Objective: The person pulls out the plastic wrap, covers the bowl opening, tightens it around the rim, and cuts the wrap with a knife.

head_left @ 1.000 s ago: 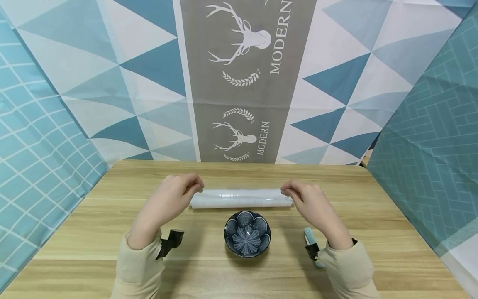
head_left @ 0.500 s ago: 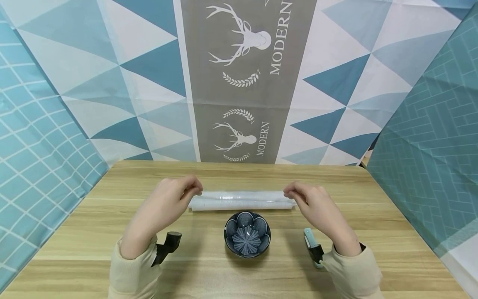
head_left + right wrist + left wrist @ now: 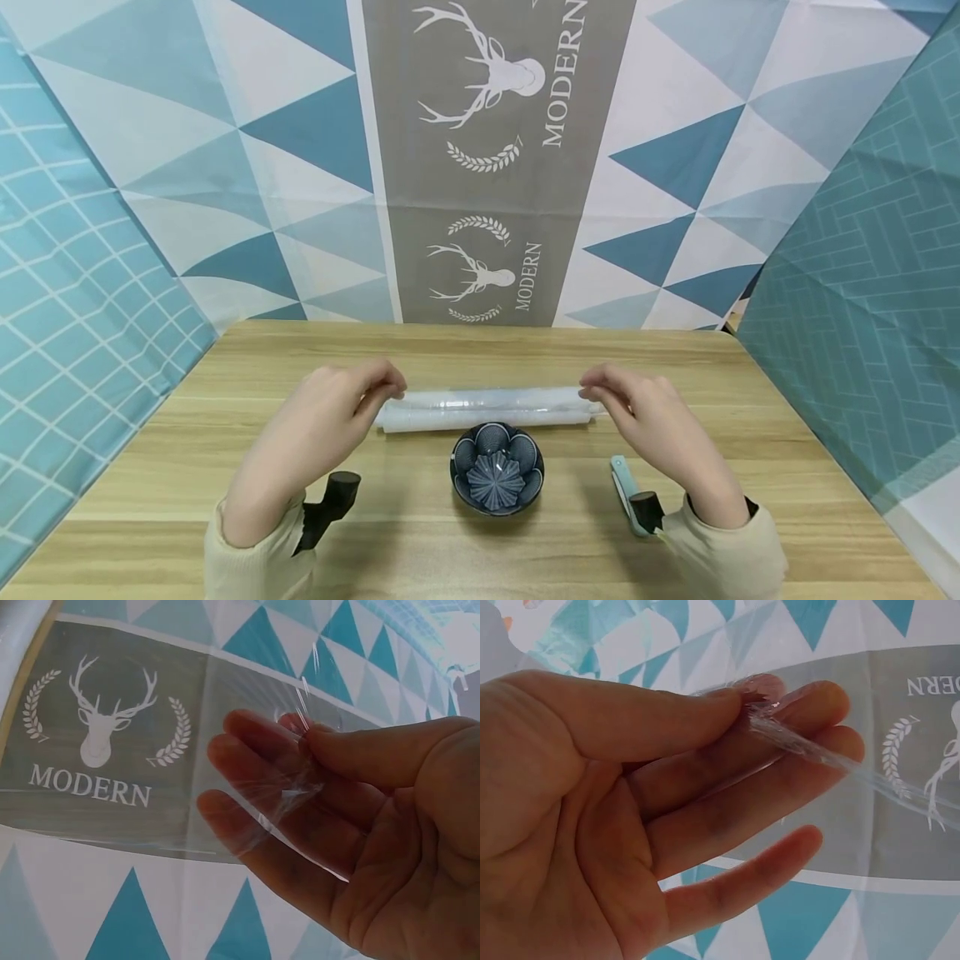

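Bench (image 3: 420, 550), pale and wood-grained, backs onto a hanging (image 3: 300, 108) of blue, white and grey triangles. Sheets flank it: a white-lined blue tile print (image 3: 75, 275) at 9 o'clock, a teal brick print (image 3: 862, 267) at 3. Up the hanging's middle goes a grey strip (image 3: 420, 183), where "MODERN" can be read twice, sideways in the head view, alongside white deer heads and leaf sprays. From the dark petal-patterned bowl (image 3: 465, 458), the whitish roll (image 3: 480, 419) lies at 12 o'clock, just beyond. Around the same bowl, the left hand (image 3: 326, 417) is towards 10 o'clock and the right hand (image 3: 648, 421) at 2; thumb and fingers of both hands pinch clear film (image 3: 889, 780). A blue tool (image 3: 622, 477) lies at 3 o'clock, partly hidden.
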Demonstrator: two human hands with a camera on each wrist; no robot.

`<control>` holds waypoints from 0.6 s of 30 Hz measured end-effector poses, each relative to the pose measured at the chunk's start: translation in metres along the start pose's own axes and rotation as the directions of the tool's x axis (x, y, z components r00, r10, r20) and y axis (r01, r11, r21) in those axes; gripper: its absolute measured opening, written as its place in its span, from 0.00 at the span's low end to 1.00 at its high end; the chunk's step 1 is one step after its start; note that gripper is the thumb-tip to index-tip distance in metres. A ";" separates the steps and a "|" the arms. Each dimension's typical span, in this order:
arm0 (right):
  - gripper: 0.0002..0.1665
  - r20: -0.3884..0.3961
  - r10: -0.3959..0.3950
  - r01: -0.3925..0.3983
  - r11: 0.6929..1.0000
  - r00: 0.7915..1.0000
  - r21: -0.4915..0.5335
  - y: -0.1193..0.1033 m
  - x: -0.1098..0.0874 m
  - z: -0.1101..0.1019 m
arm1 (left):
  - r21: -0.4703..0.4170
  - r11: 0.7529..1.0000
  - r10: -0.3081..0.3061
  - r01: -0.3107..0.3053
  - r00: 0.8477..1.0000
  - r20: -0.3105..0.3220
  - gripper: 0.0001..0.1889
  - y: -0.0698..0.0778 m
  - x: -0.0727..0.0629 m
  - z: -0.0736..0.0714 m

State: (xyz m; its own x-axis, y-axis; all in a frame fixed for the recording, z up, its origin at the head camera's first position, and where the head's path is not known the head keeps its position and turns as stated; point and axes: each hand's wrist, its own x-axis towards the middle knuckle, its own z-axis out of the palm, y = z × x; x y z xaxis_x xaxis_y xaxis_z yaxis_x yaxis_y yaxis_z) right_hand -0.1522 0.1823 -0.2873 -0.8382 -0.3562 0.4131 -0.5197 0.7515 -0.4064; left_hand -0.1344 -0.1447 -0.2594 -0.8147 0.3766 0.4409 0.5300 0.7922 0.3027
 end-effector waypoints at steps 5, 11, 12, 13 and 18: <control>0.05 0.052 0.028 -0.031 0.998 0.998 0.056 -0.003 -0.004 -0.005 | -0.001 1.000 -0.007 0.007 1.000 0.009 0.05 0.004 -0.003 -0.003; 0.05 0.084 -0.019 0.018 1.000 0.996 0.021 -0.007 -0.009 -0.011 | -0.008 1.000 0.010 -0.010 1.000 0.027 0.06 0.009 -0.007 -0.005; 0.05 0.101 -0.027 0.024 0.999 0.995 0.024 -0.008 -0.010 -0.012 | -0.005 1.000 0.021 -0.021 0.999 0.031 0.05 0.009 -0.008 -0.006; 0.04 0.123 -0.034 0.030 0.999 0.992 0.028 -0.008 -0.012 -0.013 | -0.002 1.000 0.031 -0.031 0.999 0.039 0.05 0.010 -0.009 -0.007; 0.04 0.248 -0.066 0.053 0.997 0.967 0.058 -0.010 -0.018 -0.019 | -0.020 0.997 0.081 -0.079 0.990 0.114 0.07 0.012 -0.016 -0.010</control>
State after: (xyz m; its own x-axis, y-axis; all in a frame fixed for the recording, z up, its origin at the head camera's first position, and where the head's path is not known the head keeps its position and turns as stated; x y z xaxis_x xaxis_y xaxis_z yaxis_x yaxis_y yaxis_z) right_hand -0.1289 0.1915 -0.2752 -0.8170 -0.5313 0.2240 -0.5721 0.6983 -0.4303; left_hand -0.1132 -0.1461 -0.2543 -0.7904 0.4917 0.3653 0.5975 0.7502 0.2831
